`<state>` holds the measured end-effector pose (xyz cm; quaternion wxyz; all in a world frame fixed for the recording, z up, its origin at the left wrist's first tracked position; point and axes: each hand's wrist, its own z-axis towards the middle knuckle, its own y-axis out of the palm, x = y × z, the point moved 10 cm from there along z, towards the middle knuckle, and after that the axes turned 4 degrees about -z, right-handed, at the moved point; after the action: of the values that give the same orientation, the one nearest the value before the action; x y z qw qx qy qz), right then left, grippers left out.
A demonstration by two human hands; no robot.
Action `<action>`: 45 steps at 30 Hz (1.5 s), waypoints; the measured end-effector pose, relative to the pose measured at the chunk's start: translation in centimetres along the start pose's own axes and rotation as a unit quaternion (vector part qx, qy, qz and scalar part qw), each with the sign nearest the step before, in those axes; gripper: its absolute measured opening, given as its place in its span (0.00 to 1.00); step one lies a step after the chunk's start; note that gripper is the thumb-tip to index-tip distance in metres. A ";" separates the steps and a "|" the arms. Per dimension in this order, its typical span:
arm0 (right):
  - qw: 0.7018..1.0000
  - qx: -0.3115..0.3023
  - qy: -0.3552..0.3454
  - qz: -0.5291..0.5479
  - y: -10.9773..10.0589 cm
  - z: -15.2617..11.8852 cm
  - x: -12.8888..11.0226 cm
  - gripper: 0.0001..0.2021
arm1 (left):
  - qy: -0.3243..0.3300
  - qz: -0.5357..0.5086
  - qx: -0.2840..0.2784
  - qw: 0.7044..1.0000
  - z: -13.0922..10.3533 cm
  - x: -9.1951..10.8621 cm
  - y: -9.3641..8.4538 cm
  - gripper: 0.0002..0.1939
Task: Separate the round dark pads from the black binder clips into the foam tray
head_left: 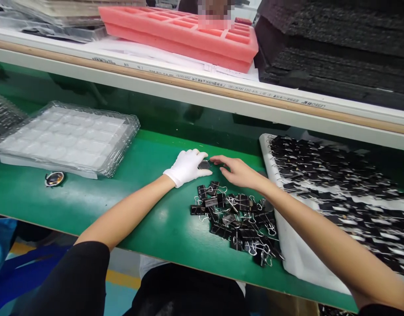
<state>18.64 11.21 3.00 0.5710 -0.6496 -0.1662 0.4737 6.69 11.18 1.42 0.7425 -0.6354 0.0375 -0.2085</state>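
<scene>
My left hand [188, 166], in a white glove, rests low over the green table with thumb and fingers around the edge of a small round dark disc [204, 164]. Just to the right, my bare right hand [234, 170] has its fingers stretched toward that disc, thumb apart, with nothing visible in them. Below both hands lies a loose heap of black binder clips [231, 210] with silver wire handles. Right of the heap, a white foam tray [301, 259] carries rows of black clips.
Stacked clear plastic trays [73, 131] stand at the left, and a small round dish [54, 179] with dark contents sits before them. A white ledge [175, 83] crosses behind the green table [149, 206]. On it are pink foam [182, 39] and stacked black foam [337, 48].
</scene>
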 end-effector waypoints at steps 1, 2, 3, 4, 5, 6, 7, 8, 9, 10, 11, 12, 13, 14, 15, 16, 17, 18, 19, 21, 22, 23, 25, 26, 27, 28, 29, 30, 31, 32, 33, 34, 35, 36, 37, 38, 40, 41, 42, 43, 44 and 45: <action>1.000 0.004 0.006 -0.006 0.2 0.0 0.0 0.31 | -0.002 -0.001 0.001 1.000 0.0 0.0 0.0 0.34; 1.000 0.001 0.002 -0.025 0.4 0.0 -0.2 0.31 | -0.004 -0.003 0.002 1.000 0.0 0.0 0.0 0.34; 0.998 -0.003 -0.008 -0.055 0.6 0.0 -0.7 0.31 | -0.006 -0.006 0.003 1.000 0.0 0.0 0.0 0.34; 0.996 -0.003 -0.018 -0.090 0.6 0.0 -1.2 0.30 | -0.008 -0.007 0.004 1.000 0.0 -0.1 0.0 0.34; 0.992 0.006 -0.022 -0.124 0.2 -0.1 -1.7 0.28 | -0.009 -0.009 0.004 1.000 -0.1 -0.1 0.0 0.35; 0.988 0.018 -0.015 -0.151 -0.4 -0.2 -2.1 0.25 | -0.010 -0.011 0.004 1.000 -0.2 0.0 -0.1 0.36; 0.986 0.028 0.004 -0.167 -1.1 -0.5 -2.2 0.21 | -0.009 -0.013 0.006 1.000 -0.2 0.0 -0.1 0.35; 0.984 0.028 0.033 -0.172 -1.6 -0.7 -2.1 0.18 | -0.005 -0.015 0.009 1.000 -0.3 0.1 -0.2 0.34; 0.983 0.013 0.069 -0.168 -1.9 -1.1 -1.8 0.18 | -0.002 -0.017 0.015 1.000 -0.4 0.2 -0.3 0.31; 0.981 -0.018 0.104 -0.162 -1.7 -1.5 -1.3 0.20 | 0.000 -0.018 0.021 1.000 -0.5 0.3 -0.4 0.28; 0.978 -0.059 0.131 -0.153 -1.1 -1.9 -0.9 0.22 | -0.001 -0.018 0.027 0.999 -0.5 0.3 -0.5 0.26; 0.973 -0.103 0.147 -0.142 -0.3 -2.3 -0.6 0.24 | -0.005 -0.016 0.031 0.999 -0.6 0.3 -0.5 0.23; 0.970 -0.142 0.152 -0.124 0.7 -2.7 -0.5 0.24 | -0.008 -0.013 0.034 0.999 -0.6 0.3 -0.5 0.22; 0.969 -0.169 0.149 -0.099 1.5 -2.9 -0.6 0.23 | -0.011 -0.010 0.034 0.999 -0.7 0.3 -0.5 0.21; 0.970 -0.181 0.144 -0.070 2.1 -2.9 -0.6 0.22 | -0.010 -0.009 0.034 0.999 -0.8 0.4 -0.6 0.21; 0.973 -0.180 0.141 -0.039 2.4 -2.8 -0.5 0.21 | -0.008 -0.008 0.034 0.999 -0.9 0.5 -0.7 0.22; 0.975 -0.169 0.142 -0.012 2.4 -2.6 -0.2 0.20 | -0.007 -0.009 0.034 0.999 -1.0 0.6 -0.8 0.25; 0.977 -0.153 0.147 0.008 2.1 -2.3 0.3 0.20 | -0.010 -0.009 0.033 0.999 -1.1 0.5 -0.9 0.29; 0.978 -0.134 0.155 0.021 1.6 -2.0 1.0 0.20 | -0.018 -0.009 0.032 0.999 -1.2 0.4 -1.1 0.34; 0.978 -0.103 0.178 0.031 0.4 -1.6 2.8 0.20 | -0.039 -0.009 0.022 0.999 -1.2 -0.2 -1.3 0.38; 0.977 -0.091 0.192 0.034 -0.1 -1.4 3.7 0.21 | -0.046 -0.010 0.011 0.999 -1.2 -0.4 -1.2 0.36; 0.975 -0.082 0.205 0.039 -0.6 -1.3 4.5 0.21 | -0.049 -0.014 -0.002 0.999 -1.1 -0.7 -1.1 0.33; 0.971 -0.071 0.222 0.059 -1.0 -1.0 5.6 0.21 | -0.049 -0.023 -0.025 0.998 -0.9 -1.0 -0.8 0.28; 0.969 -0.068 0.228 0.073 -1.0 -0.9 5.8 0.21 | -0.047 -0.027 -0.031 0.998 -0.8 -1.1 -0.6 0.27; 0.966 -0.068 0.232 0.087 -0.9 -0.8 5.8 0.22 | -0.044 -0.031 -0.032 0.998 -0.8 -1.2 -0.6 0.28; 0.964 -0.071 0.237 0.098 -0.7 -0.8 5.6 0.22 | -0.040 -0.033 -0.029 0.998 -0.8 -1.2 -0.6 0.30; 0.961 -0.081 0.246 0.099 -0.5 -0.8 5.4 0.23 | -0.040 -0.032 -0.021 0.998 -0.9 -1.2 -0.6 0.33; 0.956 -0.094 0.263 0.087 -0.2 -0.8 5.2 0.25 | -0.044 -0.028 -0.009 0.999 -1.0 -1.3 -0.8 0.36; 0.951 -0.104 0.284 0.059 -0.1 -0.9 5.1 0.27 | -0.051 -0.021 0.002 0.998 -1.1 -1.5 -0.9 0.37; 0.947 -0.099 0.305 0.020 -0.5 -0.9 5.2 0.28 | -0.060 -0.014 0.010 0.998 -1.2 -1.7 -1.0 0.37; 0.944 -0.074 0.322 -0.025 -1.2 -0.7 5.2 0.30 | -0.065 -0.007 0.012 0.998 -1.3 -1.8 -1.1 0.35; 0.941 -0.030 0.331 -0.065 -2.2 -0.3 5.1 0.30 | -0.064 -0.002 0.009 0.998 -1.3 -1.8 -1.0 0.32; 0.939 0.028 0.331 -0.090 -3.3 0.2 4.9 0.30 | -0.055 -0.001 0.002 0.999 -1.2 -1.7 -0.9 0.30; 0.938 0.085 0.321 -0.100 -4.2 0.8 4.6 0.30 | -0.039 0.000 -0.007 0.999 -1.1 -1.4 -0.8 0.28; 0.938 0.129 0.306 -0.097 -4.6 1.4 4.3 0.29 | -0.024 0.001 -0.012 1.000 -0.9 -1.2 -0.8 0.27; 0.941 0.154 0.290 -0.085 -4.5 2.2 4.1 0.29 | -0.013 0.003 -0.014 1.000 -0.8 -1.1 -0.9 0.26; 0.948 0.159 0.267 -0.060 -3.2 3.6 4.1 0.29 | -0.001 0.013 -0.014 1.000 -0.6 -0.9 -1.0 0.26; 0.952 0.152 0.259 -0.053 -2.4 4.3 4.2 0.29 | 0.002 0.016 -0.014 1.000 -0.6 -0.9 -1.0 0.26; 0.955 0.143 0.255 -0.049 -1.7 4.8 4.4 0.29 | 0.006 0.017 -0.016 1.000 -0.6 -0.9 -1.0 0.25; 0.955 0.136 0.258 -0.048 -1.0 5.1 4.7 0.28 | 0.011 0.016 -0.019 1.000 -0.7 -0.8 -0.9 0.25; 0.953 0.134 0.267 -0.048 -0.4 5.1 5.2 0.28 | 0.017 0.013 -0.022 1.000 -0.8 -0.7 -0.8 0.24; 0.949 0.137 0.279 -0.050 -0.1 5.0 5.7 0.28 | 0.024 0.009 -0.024 0.999 -1.0 -0.5 -0.7 0.24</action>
<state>17.42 18.45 1.14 0.7012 -0.6619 0.0339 0.2627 5.72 10.40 1.78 0.7282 -0.6472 0.0659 -0.2158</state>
